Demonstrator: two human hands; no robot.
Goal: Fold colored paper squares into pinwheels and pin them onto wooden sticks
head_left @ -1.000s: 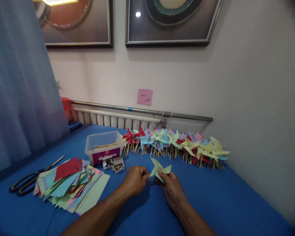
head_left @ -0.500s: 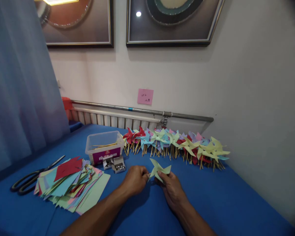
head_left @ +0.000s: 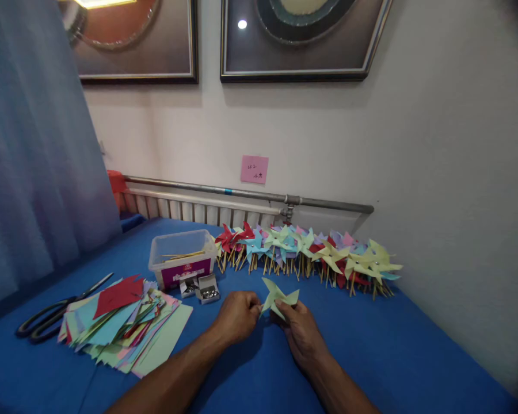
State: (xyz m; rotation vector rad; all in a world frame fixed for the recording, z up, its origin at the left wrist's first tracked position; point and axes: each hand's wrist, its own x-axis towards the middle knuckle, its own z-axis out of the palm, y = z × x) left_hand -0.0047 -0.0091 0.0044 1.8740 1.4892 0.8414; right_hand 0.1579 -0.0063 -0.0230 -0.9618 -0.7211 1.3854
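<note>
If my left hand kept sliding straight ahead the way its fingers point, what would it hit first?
The left hand points right and slightly away, at the pale green folded paper pinwheel it already pinches with the right hand. Past that, probably the row of coloured paper pinwheels on sticks, though depth is unclear.

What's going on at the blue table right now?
A person holds a pale green paper pinwheel between both hands: the left hand pinches its left edge, the right hand grips it from below. A row of finished pinwheels on sticks lines the wall. A stack of coloured paper squares, scissors, a plastic tub and two small boxes of pins lie to the left.
</note>
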